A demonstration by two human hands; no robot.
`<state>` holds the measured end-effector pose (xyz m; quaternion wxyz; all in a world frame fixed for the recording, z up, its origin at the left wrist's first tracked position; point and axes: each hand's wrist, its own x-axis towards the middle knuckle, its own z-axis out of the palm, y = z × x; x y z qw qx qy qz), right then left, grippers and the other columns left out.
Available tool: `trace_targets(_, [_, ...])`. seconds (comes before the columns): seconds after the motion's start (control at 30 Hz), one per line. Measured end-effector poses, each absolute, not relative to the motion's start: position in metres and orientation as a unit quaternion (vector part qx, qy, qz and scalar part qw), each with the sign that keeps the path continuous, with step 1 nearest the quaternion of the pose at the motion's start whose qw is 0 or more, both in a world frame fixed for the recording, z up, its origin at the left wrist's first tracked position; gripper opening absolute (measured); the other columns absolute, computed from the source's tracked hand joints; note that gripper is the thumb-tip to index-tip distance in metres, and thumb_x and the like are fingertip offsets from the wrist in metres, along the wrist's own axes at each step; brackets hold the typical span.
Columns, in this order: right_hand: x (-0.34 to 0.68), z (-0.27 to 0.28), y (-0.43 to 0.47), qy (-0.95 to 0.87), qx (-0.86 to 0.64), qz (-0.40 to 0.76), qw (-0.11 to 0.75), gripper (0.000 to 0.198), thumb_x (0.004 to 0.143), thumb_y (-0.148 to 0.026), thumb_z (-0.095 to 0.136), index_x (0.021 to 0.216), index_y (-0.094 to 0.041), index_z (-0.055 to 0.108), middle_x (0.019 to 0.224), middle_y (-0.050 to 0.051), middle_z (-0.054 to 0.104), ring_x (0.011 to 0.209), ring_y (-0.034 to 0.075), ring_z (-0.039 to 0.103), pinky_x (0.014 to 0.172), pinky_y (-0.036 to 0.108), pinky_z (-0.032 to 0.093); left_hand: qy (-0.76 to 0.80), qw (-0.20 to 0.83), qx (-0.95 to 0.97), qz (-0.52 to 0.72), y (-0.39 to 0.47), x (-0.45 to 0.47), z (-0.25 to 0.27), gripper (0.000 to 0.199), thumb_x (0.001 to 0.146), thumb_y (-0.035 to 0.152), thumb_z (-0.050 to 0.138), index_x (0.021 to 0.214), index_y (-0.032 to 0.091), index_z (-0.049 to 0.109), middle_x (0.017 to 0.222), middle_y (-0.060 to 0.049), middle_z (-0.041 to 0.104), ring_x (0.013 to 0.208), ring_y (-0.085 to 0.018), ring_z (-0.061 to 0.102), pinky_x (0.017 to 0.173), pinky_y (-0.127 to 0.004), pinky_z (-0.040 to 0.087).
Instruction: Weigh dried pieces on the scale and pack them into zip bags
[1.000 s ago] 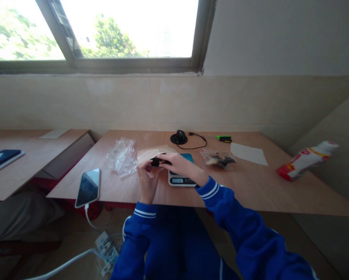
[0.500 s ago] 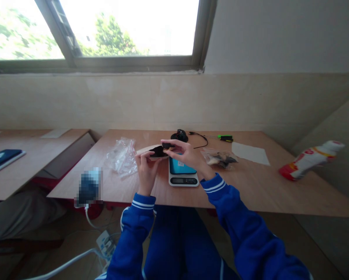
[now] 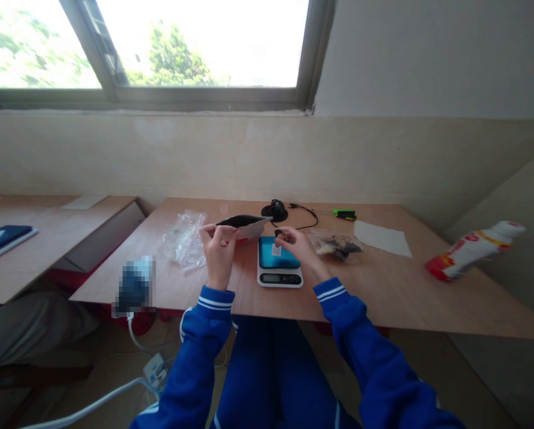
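Note:
My left hand (image 3: 219, 250) pinches the near edge of an open pouch (image 3: 252, 231), pale outside with a bit of red and dark inside. The pouch tilts with its mouth up, and its contents are hidden. Between the closed fingers of my right hand (image 3: 296, 243) is a small dark and brown piece (image 3: 279, 235), too small to name. That hand hovers over the far right part of a kitchen scale (image 3: 279, 277), which has a blue top and a white body. The pouch is beside the scale's far left corner.
Clear plastic bags (image 3: 184, 241) lie left on the table. A black round-based device (image 3: 274, 211) and cable stand behind the scale. To the right are a bag of dark pieces (image 3: 338, 245), a green-black tool (image 3: 344, 214), white paper (image 3: 383, 237) and a tilted bottle (image 3: 472, 250).
My right hand has moved from the pouch's mouth to the right, over the scale, with the small piece in its fingers. My left hand has turned the pouch and shifted slightly left.

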<state>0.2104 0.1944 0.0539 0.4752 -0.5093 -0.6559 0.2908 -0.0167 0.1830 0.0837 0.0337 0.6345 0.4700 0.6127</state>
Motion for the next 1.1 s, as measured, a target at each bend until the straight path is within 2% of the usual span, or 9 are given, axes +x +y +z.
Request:
trace_targets(0.17, [0.196, 0.041, 0.204, -0.767, -0.556, 0.11, 0.301, 0.024, 0.085, -0.011, 0.058, 0.109, -0.012, 0.063, 0.107, 0.013, 0.065, 0.101, 0.02, 0.06, 0.088, 0.032, 0.047, 0.48, 0.006, 0.622, 0.619, 0.191, -0.016, 0.085, 0.012, 0.08, 0.033, 0.066, 0.082, 0.021, 0.066, 0.092, -0.004, 0.046, 0.09, -0.017, 0.049, 0.086, -0.036, 0.047])
trace_targets(0.33, [0.186, 0.047, 0.199, -0.817, -0.55, 0.034, 0.168, 0.024, 0.091, -0.022, 0.055, 0.11, -0.01, 0.063, 0.106, 0.016, 0.063, 0.102, 0.022, 0.06, 0.088, 0.032, 0.046, 0.479, 0.006, 0.609, 0.631, 0.192, -0.015, 0.086, 0.013, 0.08, 0.033, 0.066, 0.079, 0.02, 0.065, 0.091, -0.003, 0.045, 0.087, -0.017, 0.049, 0.083, -0.034, 0.048])
trace_targets(0.43, [0.191, 0.044, 0.2, -0.813, -0.547, 0.024, 0.198, 0.031, 0.095, -0.03, 0.048, 0.114, -0.011, 0.062, 0.109, 0.016, 0.064, 0.106, 0.023, 0.059, 0.094, 0.036, 0.044, 0.478, 0.008, 0.61, 0.632, 0.192, -0.014, 0.086, 0.012, 0.08, 0.032, 0.066, 0.079, 0.021, 0.065, 0.091, -0.003, 0.045, 0.087, -0.017, 0.049, 0.083, -0.035, 0.048])
trace_targets(0.63, [0.221, 0.038, 0.201, -0.776, -0.548, 0.026, 0.31, 0.039, 0.097, -0.018, 0.035, 0.132, -0.014, 0.051, 0.128, 0.013, 0.06, 0.116, 0.023, 0.057, 0.098, 0.036, 0.043, 0.476, 0.01, 0.609, 0.634, 0.191, -0.018, 0.084, 0.011, 0.081, 0.031, 0.066, 0.08, 0.021, 0.065, 0.09, -0.003, 0.045, 0.089, -0.017, 0.049, 0.085, -0.036, 0.048])
trace_targets(0.77, [0.234, 0.035, 0.194, -0.737, -0.614, 0.037, 0.28, 0.048, 0.094, -0.018, 0.039, 0.142, -0.013, 0.037, 0.111, 0.015, 0.068, 0.1, 0.026, 0.065, 0.088, 0.04, 0.048, 0.477, 0.005, 0.601, 0.641, 0.191, -0.021, 0.083, 0.012, 0.08, 0.031, 0.066, 0.078, 0.02, 0.064, 0.091, -0.003, 0.045, 0.088, -0.016, 0.05, 0.087, -0.038, 0.048])
trace_targets(0.83, [0.235, 0.029, 0.191, -0.73, -0.632, 0.048, 0.255, 0.045, 0.092, -0.018, 0.044, 0.136, -0.01, 0.043, 0.107, 0.018, 0.069, 0.1, 0.028, 0.064, 0.088, 0.042, 0.048, 0.478, 0.009, 0.6, 0.642, 0.19, -0.021, 0.082, 0.012, 0.08, 0.031, 0.067, 0.078, 0.02, 0.064, 0.093, -0.003, 0.045, 0.087, -0.016, 0.05, 0.083, -0.036, 0.05])
trace_targets(0.93, [0.234, 0.025, 0.188, -0.76, -0.597, 0.061, 0.247, 0.036, 0.089, -0.022, 0.052, 0.123, -0.01, 0.055, 0.116, 0.02, 0.065, 0.11, 0.03, 0.059, 0.094, 0.045, 0.045, 0.477, 0.019, 0.603, 0.64, 0.188, -0.02, 0.081, 0.011, 0.079, 0.029, 0.067, 0.077, 0.019, 0.064, 0.094, -0.004, 0.046, 0.087, -0.015, 0.05, 0.075, -0.031, 0.051])
trace_targets(1.0, [0.232, 0.031, 0.187, -0.76, -0.577, 0.062, 0.291, 0.034, 0.09, -0.026, 0.051, 0.12, -0.011, 0.057, 0.119, 0.019, 0.063, 0.114, 0.03, 0.057, 0.097, 0.047, 0.043, 0.471, 0.022, 0.61, 0.637, 0.186, -0.02, 0.079, 0.009, 0.079, 0.027, 0.067, 0.077, 0.019, 0.064, 0.095, -0.004, 0.046, 0.087, -0.015, 0.05, 0.072, -0.029, 0.051])
trace_targets(1.1, [0.223, 0.058, 0.184, -0.718, -0.547, 0.076, 0.423, 0.033, 0.092, -0.027, 0.044, 0.119, -0.014, 0.057, 0.121, 0.015, 0.062, 0.115, 0.026, 0.056, 0.1, 0.046, 0.042, 0.457, 0.029, 0.626, 0.631, 0.184, -0.021, 0.075, 0.006, 0.081, 0.026, 0.065, 0.08, 0.02, 0.065, 0.096, -0.004, 0.046, 0.088, -0.015, 0.049, 0.069, -0.027, 0.051])
